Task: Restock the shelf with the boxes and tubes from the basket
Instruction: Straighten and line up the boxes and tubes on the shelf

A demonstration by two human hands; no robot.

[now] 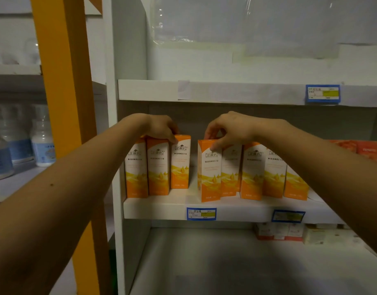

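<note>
Several tall orange-and-white boxes stand upright on the white middle shelf (236, 210). Three form a left group (158, 167); my left hand (162, 127) lies curled over their tops, its fingers gripping the top of the middle and right ones. A gap separates them from a right group. My right hand (228, 129) pinches the top of that group's leftmost box (208, 173), which stands at the shelf's front edge. More of the same boxes (253, 171) stand to its right, partly behind my right forearm. No basket or tubes are in view.
An orange post (64, 81) rises at the left, with white bottles (42, 143) on a neighbouring shelf behind it. Red boxes (366, 150) stand at the far right of the middle shelf. The lower shelf holds small white-and-red boxes (278, 232) at the back right. Blue price labels (201, 213) mark the shelf edges.
</note>
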